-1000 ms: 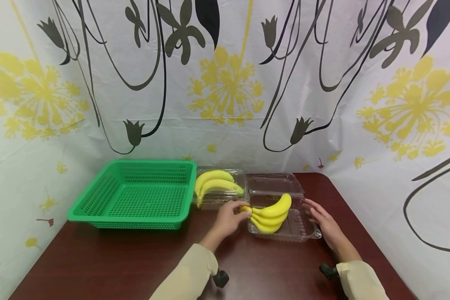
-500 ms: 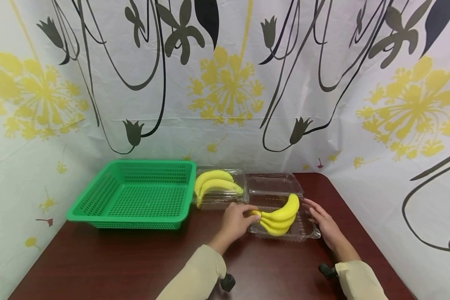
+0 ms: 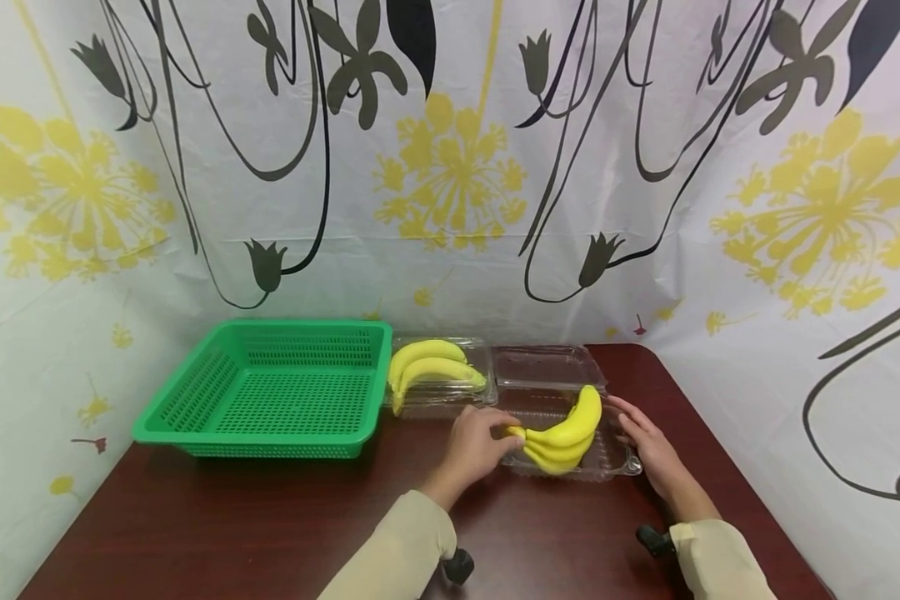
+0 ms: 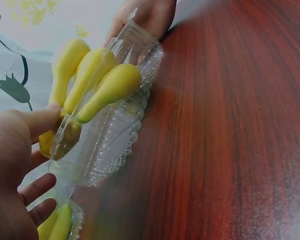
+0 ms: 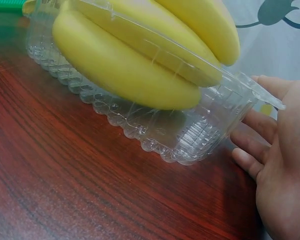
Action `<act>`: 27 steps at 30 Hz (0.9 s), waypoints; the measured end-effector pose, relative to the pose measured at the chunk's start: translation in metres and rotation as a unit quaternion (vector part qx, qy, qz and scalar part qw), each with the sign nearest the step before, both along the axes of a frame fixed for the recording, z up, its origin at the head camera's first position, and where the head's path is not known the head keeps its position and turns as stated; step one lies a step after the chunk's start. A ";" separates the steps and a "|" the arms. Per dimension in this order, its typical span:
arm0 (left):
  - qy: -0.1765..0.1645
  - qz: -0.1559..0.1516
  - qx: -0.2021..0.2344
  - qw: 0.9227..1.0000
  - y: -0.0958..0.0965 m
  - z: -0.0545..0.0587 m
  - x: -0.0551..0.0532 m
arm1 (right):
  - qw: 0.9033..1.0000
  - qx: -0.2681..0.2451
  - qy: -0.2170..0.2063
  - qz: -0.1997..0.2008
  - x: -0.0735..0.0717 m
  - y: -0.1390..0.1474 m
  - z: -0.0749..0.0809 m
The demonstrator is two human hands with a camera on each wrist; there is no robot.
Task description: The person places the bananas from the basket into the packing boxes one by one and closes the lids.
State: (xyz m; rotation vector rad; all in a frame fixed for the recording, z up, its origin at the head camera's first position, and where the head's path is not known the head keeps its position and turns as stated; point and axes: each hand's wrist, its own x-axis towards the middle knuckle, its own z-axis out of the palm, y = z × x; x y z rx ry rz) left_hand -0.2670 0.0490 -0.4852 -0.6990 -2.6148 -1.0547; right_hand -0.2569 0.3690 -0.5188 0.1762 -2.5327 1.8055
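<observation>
In the head view, my left hand (image 3: 474,448) pinches the stem end of a bunch of bananas (image 3: 570,435) between thumb and fingers. The bunch lies in and over the base of a lidded clear plastic container (image 3: 612,458), whose lid (image 3: 543,367) is folded back behind it. From the left wrist view, the stem (image 4: 65,137) is at the container's near wall, with thumb and index finger around it. My right hand (image 3: 656,454) touches the container's right side, its fingers loosely extended along the wall. In the right wrist view the bananas (image 5: 125,65) slant within the tray.
A green perforated basket (image 3: 266,446) stands at the left. Between it and the open container, a second clear container (image 3: 483,358) holds yellow bananas (image 3: 438,371). A patterned cloth (image 3: 450,275) hangs behind the dark red table (image 3: 307,517).
My left hand has moved right with the banana bunch, carrying it farther across the container; the motion slowed over the last half second. My right hand stays at the container's side.
</observation>
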 end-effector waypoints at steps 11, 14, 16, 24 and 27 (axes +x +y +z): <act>-0.041 -0.015 -0.025 0.999 -0.001 0.005 0.002 | 1.000 0.019 0.007 -0.003 0.001 -0.001 0.000; -0.027 -0.019 -0.054 0.998 0.001 0.006 0.001 | 1.000 0.015 0.010 0.000 0.001 -0.001 0.000; -0.019 -0.020 -0.083 0.996 0.002 0.007 0.000 | 1.000 0.013 0.011 0.006 0.002 -0.001 0.000; -0.006 -0.020 -0.117 0.993 0.006 0.006 0.001 | 1.000 0.016 0.016 0.013 0.003 -0.002 0.000; -0.018 -0.014 -0.087 0.996 0.006 0.004 0.002 | 1.000 0.017 0.018 0.011 0.003 -0.002 0.001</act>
